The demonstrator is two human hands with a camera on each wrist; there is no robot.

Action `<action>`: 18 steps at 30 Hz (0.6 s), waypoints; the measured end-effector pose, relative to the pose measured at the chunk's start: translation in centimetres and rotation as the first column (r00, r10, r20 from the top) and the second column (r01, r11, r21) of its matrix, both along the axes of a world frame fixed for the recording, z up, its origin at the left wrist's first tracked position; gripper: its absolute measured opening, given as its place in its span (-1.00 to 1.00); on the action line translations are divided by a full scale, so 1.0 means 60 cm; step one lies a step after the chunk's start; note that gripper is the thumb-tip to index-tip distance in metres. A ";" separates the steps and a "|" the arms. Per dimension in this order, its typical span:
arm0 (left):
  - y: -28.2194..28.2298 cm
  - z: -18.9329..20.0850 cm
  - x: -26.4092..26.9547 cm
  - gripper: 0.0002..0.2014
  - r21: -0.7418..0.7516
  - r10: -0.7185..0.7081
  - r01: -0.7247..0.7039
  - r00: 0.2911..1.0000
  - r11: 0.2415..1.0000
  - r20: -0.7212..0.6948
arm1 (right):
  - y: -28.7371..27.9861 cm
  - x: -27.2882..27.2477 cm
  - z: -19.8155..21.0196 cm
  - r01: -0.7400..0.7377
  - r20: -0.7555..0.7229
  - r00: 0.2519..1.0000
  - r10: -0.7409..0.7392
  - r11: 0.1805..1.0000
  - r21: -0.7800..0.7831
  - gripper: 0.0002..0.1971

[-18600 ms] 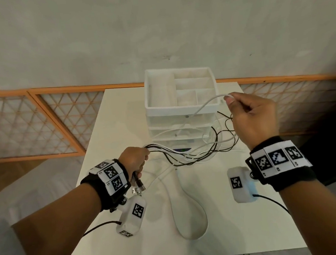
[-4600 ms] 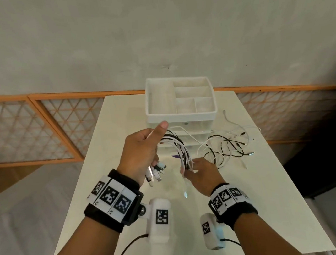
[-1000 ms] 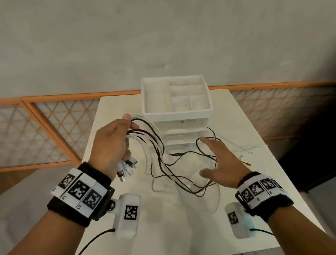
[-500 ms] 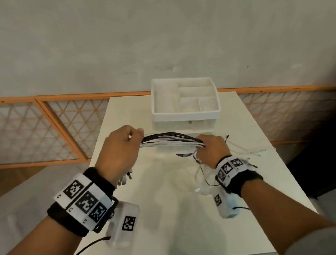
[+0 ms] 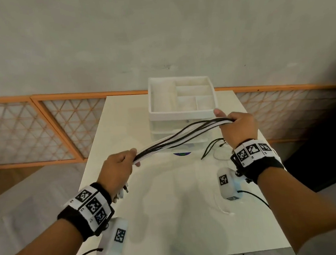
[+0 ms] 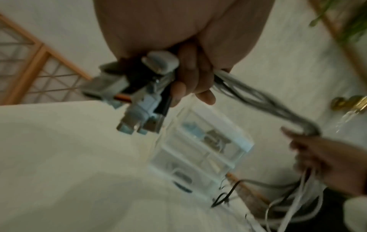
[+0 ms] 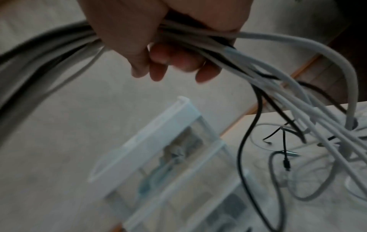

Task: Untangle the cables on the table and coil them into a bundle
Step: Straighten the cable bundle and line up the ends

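**Cable bundle drawn taut between two hands above the table**

While both hands are raised over the white table (image 5: 170,217), a bundle of black and white cables (image 5: 180,136) runs in a nearly straight, slightly sagging line between them, from lower left to upper right. The left hand (image 5: 116,171) has its fingers curled round the lower end of the bundle; in the left wrist view the fingers (image 6: 190,81) wrap the strands, and a cluster of plug ends (image 6: 139,100) sticks out behind the fist, hanging clear of the tabletop. The right hand (image 5: 237,128) grips the upper end in a closed fist, with the thumb lying over the strands. In the right wrist view the fingers (image 7: 174,62) close round the cables, and beyond the fist the loose tails (image 7: 298,109) fan out and drop to the table, where they lie in disordered loops at its right side. The head view shows some of these loose black and white ends (image 5: 215,149) resting on the tabletop just below the right wrist.

Behind the stretched bundle stands a white drawer organiser (image 5: 182,114) with a compartmented open tray on top and translucent drawers beneath; small items inside the drawers are too blurred to identify. Each wrist carries a band with printed square markers and a small white camera unit. An orange-framed lattice panel (image 5: 42,127) runs along the wall behind the table.
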State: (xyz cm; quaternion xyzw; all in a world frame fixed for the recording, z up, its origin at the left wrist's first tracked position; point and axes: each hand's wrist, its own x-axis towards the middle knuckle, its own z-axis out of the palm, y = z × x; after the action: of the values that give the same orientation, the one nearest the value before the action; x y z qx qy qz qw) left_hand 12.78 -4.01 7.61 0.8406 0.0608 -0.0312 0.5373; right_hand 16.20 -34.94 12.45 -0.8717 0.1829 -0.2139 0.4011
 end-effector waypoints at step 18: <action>-0.170 0.186 0.002 -0.43 -0.138 -0.509 0.520 0.854 0.843 0.112 | 0.100 -0.032 0.081 -0.294 0.105 0.951 0.289 0.955 0.030 -0.63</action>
State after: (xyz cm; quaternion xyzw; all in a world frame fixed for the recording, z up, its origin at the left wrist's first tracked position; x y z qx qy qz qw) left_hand 12.90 -14.20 18.78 0.7798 -0.1888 -0.1493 0.5779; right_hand 14.29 -28.95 17.31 -0.8680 0.0368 -0.1914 0.4567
